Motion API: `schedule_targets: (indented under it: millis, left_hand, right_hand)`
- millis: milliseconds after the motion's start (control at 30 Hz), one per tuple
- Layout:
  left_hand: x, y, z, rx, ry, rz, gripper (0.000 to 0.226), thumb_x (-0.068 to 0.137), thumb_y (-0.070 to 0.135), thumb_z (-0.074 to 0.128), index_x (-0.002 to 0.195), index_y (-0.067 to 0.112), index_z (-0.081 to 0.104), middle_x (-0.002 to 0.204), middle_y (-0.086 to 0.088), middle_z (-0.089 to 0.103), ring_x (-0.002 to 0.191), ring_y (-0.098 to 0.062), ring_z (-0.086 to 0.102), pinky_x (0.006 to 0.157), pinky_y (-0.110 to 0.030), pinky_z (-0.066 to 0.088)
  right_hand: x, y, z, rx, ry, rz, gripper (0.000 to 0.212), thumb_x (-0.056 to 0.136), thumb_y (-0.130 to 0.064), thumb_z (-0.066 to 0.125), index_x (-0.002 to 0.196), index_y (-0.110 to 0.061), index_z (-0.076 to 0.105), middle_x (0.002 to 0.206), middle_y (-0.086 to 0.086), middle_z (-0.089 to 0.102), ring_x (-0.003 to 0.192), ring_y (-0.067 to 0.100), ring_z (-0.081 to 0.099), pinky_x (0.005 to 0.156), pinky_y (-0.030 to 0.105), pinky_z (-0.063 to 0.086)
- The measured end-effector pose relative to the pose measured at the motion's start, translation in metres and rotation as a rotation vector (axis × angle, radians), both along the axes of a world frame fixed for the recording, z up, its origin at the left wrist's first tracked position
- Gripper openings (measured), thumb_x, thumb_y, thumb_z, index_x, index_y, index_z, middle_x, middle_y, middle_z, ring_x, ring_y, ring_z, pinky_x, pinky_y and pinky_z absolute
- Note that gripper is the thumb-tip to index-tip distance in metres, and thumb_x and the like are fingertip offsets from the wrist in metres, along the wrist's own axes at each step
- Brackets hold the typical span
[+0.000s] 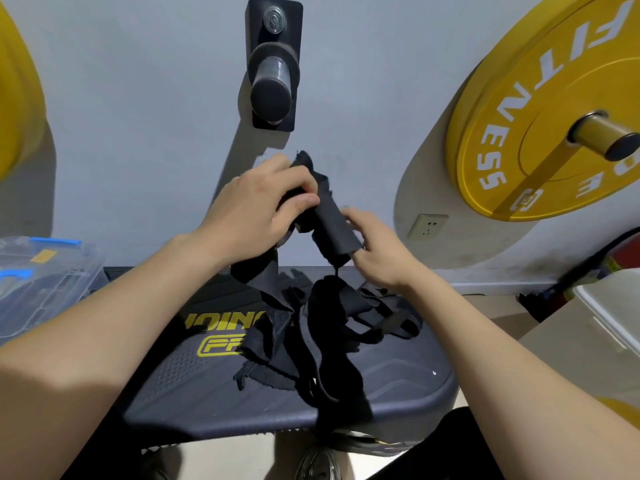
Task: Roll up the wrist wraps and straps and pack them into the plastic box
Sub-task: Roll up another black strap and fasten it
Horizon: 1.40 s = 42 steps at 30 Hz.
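Item 1, worktop [398, 386]: a dark padded bench pad with yellow lettering is lying nearest you, and every place below is being given from it.

Item 2, pile of black straps [332, 327]: loose wrist wraps and straps are lying tangled on the middle of the worktop, with one end trailing over its near edge.

Item 3, black wrap [332, 220]: you are holding this one in the air above the far half of the worktop. Its upper part is forming a short roll, and a loose tail is hanging from it down toward the pile.

Item 4, left hand [256, 216]: it is closing around the upper end of the black wrap, thumb and fingers pinching the fabric.

Item 5, right hand [377, 247]: it is curling around the lower end of the roll, fingertips pressing the cloth; the wrap is hiding one fingertip.

Item 6, plastic box [41, 282]: clear, with blue latches, it is sitting just left of the worktop, near its far corner. What it is holding is too blurred to tell.

Item 7, black peg [272, 88]: it is jutting from the grey wall beyond the worktop, above your hands.

Item 8, yellow weight plate [540, 126]: it is hanging on a peg on the wall, to the far right of the worktop.
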State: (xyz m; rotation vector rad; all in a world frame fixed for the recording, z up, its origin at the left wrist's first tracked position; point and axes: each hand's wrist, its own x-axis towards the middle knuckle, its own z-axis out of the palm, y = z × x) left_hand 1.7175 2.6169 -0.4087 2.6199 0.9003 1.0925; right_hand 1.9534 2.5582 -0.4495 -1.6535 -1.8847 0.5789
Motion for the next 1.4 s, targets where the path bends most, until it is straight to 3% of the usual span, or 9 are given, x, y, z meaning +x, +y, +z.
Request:
schedule_targets:
  millis: [233, 333, 433, 600, 800, 1033, 1200, 1300, 1400]
  left_hand:
    - [-0.023, -0.003, 0.014, 0.095, -0.284, 0.397, 0.015, 0.099, 0.038, 0.063, 0.099, 0.023, 0.066, 0.094, 0.003, 0.065, 0.087, -0.024, 0.061, 0.075, -0.039, 0.050]
    - [-0.036, -0.018, 0.029, 0.159, -0.371, 0.296, 0.019, 0.087, 0.021, 0.068, 0.102, 0.010, 0.066, 0.098, -0.002, 0.068, 0.088, -0.019, 0.060, 0.079, -0.025, 0.046]
    - [-0.047, -0.037, 0.040, 0.105, -0.350, 0.179, 0.039, 0.074, 0.012, 0.068, 0.113, 0.005, 0.062, 0.105, 0.000, 0.066, 0.092, -0.019, 0.061, 0.083, -0.026, 0.048]
    - [-0.064, -0.061, 0.049, 0.055, -0.406, 0.187, 0.037, 0.080, 0.006, 0.068, 0.117, 0.008, 0.063, 0.108, 0.006, 0.067, 0.097, -0.017, 0.064, 0.087, -0.037, 0.054]
    - [-0.077, -0.081, 0.062, 0.006, -0.554, 0.231, 0.030, 0.093, 0.019, 0.066, 0.122, 0.012, 0.065, 0.108, 0.009, 0.071, 0.098, -0.011, 0.069, 0.088, -0.037, 0.057]
    - [-0.097, -0.091, 0.068, -0.258, -0.603, 0.226, 0.022, 0.095, 0.037, 0.074, 0.111, 0.024, 0.079, 0.102, 0.012, 0.081, 0.098, -0.010, 0.077, 0.093, -0.045, 0.062]
    - [-0.112, -0.106, 0.065, -0.345, -0.531, 0.273, 0.032, 0.091, 0.056, 0.071, 0.091, 0.027, 0.083, 0.078, 0.004, 0.081, 0.075, -0.025, 0.078, 0.070, -0.048, 0.063]
    - [-0.122, -0.113, 0.064, -0.445, -0.392, 0.248, 0.031, 0.087, 0.057, 0.072, 0.098, 0.032, 0.086, 0.083, 0.010, 0.082, 0.083, -0.013, 0.081, 0.083, -0.045, 0.065]
    - [-0.133, -0.117, 0.065, -0.648, -0.302, 0.157, 0.027, 0.086, 0.045, 0.071, 0.108, 0.033, 0.083, 0.090, 0.000, 0.084, 0.092, -0.027, 0.082, 0.092, -0.055, 0.063]
  right_hand:
    - [-0.043, -0.004, 0.040, 0.319, 0.180, -0.097, 0.091, 0.085, 0.009, 0.041, 0.160, -0.042, 0.030, 0.122, 0.000, 0.069, 0.081, 0.019, 0.069, 0.066, 0.039, 0.060]
    - [-0.057, -0.007, 0.043, 0.204, 0.171, -0.066, 0.072, 0.082, 0.004, 0.043, 0.142, -0.035, 0.042, 0.100, -0.003, 0.070, 0.080, 0.027, 0.069, 0.065, 0.051, 0.059]
    - [-0.062, -0.009, 0.041, -0.036, 0.114, -0.028, 0.057, 0.082, -0.011, 0.069, 0.125, -0.028, 0.035, 0.099, -0.004, 0.062, 0.083, 0.016, 0.066, 0.060, 0.023, 0.052]
    - [-0.072, -0.016, 0.044, -0.285, -0.064, 0.129, 0.066, 0.078, -0.043, 0.090, 0.127, -0.028, 0.048, 0.117, -0.005, 0.064, 0.104, 0.015, 0.065, 0.091, 0.036, 0.055]
    - [-0.097, -0.036, 0.063, -0.322, 0.202, 0.290, 0.053, 0.079, -0.037, 0.091, 0.123, -0.031, 0.062, 0.087, 0.011, 0.069, 0.078, 0.015, 0.061, 0.081, 0.033, 0.046]
    - [-0.121, -0.057, 0.079, -0.373, 0.475, 0.404, 0.077, 0.076, -0.042, 0.089, 0.144, -0.035, 0.054, 0.108, 0.015, 0.070, 0.107, 0.021, 0.071, 0.104, 0.038, 0.055]
    - [-0.149, -0.069, 0.088, -0.145, 0.599, 0.264, 0.054, 0.088, -0.062, 0.079, 0.122, -0.021, 0.073, 0.120, 0.013, 0.077, 0.113, 0.024, 0.077, 0.093, 0.038, 0.056]
    - [-0.163, -0.071, 0.090, -0.026, 0.501, 0.225, 0.048, 0.104, -0.049, 0.059, 0.119, -0.005, 0.070, 0.119, 0.024, 0.071, 0.104, 0.021, 0.074, 0.092, 0.038, 0.055]
    - [-0.171, -0.073, 0.087, 0.002, 0.499, 0.065, 0.056, 0.109, -0.049, 0.054, 0.088, 0.002, 0.066, 0.078, 0.015, 0.065, 0.071, 0.025, 0.062, 0.067, 0.039, 0.049]
